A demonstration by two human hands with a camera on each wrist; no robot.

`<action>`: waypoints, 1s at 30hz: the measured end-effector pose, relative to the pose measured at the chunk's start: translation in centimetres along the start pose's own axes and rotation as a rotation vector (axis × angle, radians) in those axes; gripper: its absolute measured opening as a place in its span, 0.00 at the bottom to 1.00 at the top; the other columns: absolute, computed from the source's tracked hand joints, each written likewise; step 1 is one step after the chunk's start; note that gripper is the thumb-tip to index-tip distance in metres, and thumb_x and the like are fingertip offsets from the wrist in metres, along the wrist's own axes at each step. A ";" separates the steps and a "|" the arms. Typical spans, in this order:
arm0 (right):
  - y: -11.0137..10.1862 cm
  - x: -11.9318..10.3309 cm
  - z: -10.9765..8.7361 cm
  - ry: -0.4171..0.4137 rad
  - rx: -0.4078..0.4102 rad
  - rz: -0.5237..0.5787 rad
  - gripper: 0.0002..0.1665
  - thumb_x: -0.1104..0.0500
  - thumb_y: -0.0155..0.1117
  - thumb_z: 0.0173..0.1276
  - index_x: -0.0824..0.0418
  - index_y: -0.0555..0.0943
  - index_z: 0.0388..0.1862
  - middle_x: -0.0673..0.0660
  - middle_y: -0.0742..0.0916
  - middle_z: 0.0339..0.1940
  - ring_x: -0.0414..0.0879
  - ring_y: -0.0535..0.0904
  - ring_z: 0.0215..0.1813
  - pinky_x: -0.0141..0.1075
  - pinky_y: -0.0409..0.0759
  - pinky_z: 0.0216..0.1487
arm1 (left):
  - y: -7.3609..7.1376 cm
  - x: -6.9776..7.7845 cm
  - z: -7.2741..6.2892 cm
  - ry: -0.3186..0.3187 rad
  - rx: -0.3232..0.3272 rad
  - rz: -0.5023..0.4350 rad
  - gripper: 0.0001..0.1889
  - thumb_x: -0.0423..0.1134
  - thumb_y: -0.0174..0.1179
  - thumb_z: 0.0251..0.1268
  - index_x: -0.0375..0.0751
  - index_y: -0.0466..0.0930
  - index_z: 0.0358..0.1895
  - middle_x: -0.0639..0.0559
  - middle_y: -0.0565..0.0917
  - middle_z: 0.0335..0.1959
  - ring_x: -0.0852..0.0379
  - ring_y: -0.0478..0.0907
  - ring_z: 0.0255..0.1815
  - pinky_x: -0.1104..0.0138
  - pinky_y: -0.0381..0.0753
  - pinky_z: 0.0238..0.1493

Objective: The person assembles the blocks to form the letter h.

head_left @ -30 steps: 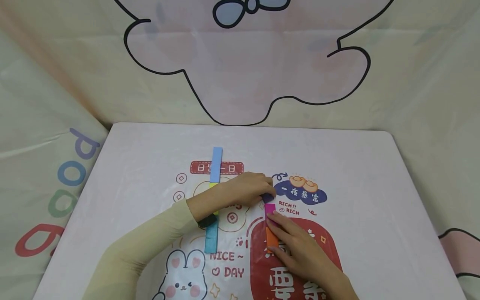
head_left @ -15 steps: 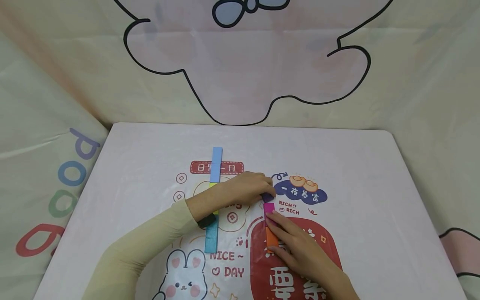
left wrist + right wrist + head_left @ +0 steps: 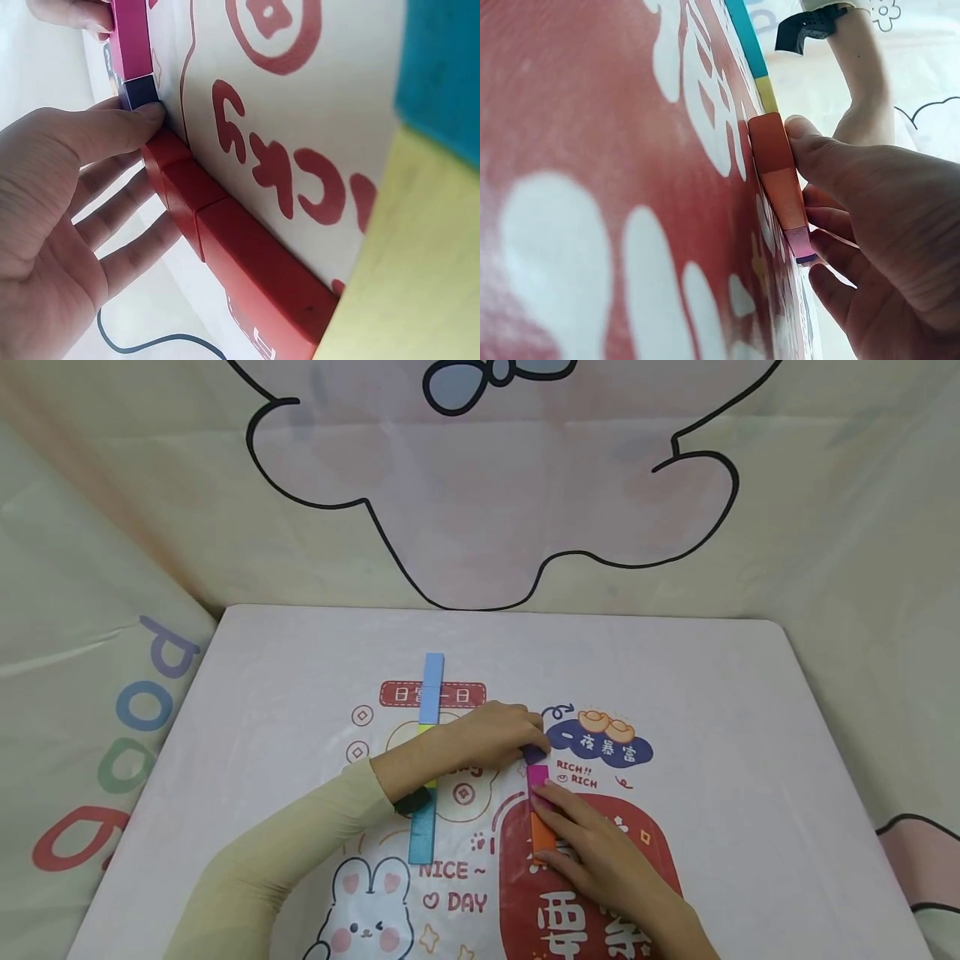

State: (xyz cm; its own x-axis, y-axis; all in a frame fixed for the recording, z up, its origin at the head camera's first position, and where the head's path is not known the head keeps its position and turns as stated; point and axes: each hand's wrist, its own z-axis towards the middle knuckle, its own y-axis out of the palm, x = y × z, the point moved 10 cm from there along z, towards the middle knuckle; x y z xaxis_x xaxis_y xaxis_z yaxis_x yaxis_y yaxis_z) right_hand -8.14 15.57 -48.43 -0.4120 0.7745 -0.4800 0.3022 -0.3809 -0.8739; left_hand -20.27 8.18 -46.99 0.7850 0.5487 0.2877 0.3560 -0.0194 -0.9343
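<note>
My left hand point(image 3: 502, 735) pinches a small purple block point(image 3: 533, 755), its thumb on the block in the left wrist view. Red blocks point(image 3: 255, 270) run end to end from the purple block to a yellow block point(image 3: 397, 262); in the head view the left arm hides them. Fingers of my right hand point(image 3: 592, 847) rest across a magenta block point(image 3: 537, 775) and the orange blocks point(image 3: 543, 839), with the thumb by the near end. In the right wrist view, a darker orange block point(image 3: 771, 142) is nearest, ahead of a lighter one point(image 3: 784, 199).
Left of these, a straight column has light blue blocks point(image 3: 432, 689) at its far end and teal point(image 3: 422, 831) at its near end. The left forearm crosses over it. All lie on a white printed tabletop point(image 3: 712, 710). A fabric backdrop point(image 3: 480, 510) stands behind the table.
Both hands stay almost where they were. The magenta block has shifted very slightly left.
</note>
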 end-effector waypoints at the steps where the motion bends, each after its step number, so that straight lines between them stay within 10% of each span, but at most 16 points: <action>1: 0.0 0.0 0.0 -0.002 0.000 0.001 0.44 0.42 0.77 0.66 0.48 0.74 0.79 0.48 0.73 0.82 0.49 0.74 0.79 0.50 0.84 0.70 | 0.0 0.0 0.0 -0.004 0.000 0.000 0.19 0.38 0.67 0.73 0.59 0.87 0.63 0.56 0.88 0.60 0.58 0.83 0.60 0.66 0.85 0.63; 12: -0.6 -0.1 -0.1 -0.005 0.039 -0.010 0.45 0.43 0.80 0.64 0.50 0.76 0.78 0.48 0.76 0.81 0.50 0.75 0.79 0.50 0.83 0.70 | -1.0 -1.1 -1.6 -0.024 0.082 -0.087 0.24 0.43 0.68 0.72 0.57 0.81 0.70 0.54 0.84 0.65 0.55 0.81 0.66 0.60 0.82 0.71; 30: -3.0 0.5 -0.2 -0.002 0.170 -0.026 0.41 0.50 0.80 0.64 0.51 0.78 0.76 0.49 0.80 0.77 0.52 0.79 0.74 0.51 0.89 0.62 | -0.8 -7.0 -11.5 -0.372 0.279 -0.260 0.29 0.51 0.69 0.71 0.55 0.77 0.74 0.49 0.78 0.75 0.44 0.73 0.78 0.43 0.75 0.77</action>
State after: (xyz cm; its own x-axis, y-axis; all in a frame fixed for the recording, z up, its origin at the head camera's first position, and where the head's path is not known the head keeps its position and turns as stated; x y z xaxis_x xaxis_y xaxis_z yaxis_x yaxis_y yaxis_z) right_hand -9.08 17.25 -46.01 -0.4200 0.7841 -0.4570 0.1413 -0.4409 -0.8864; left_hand -20.28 -5.26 -45.82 0.4382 0.7660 0.4703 0.3268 0.3517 -0.8772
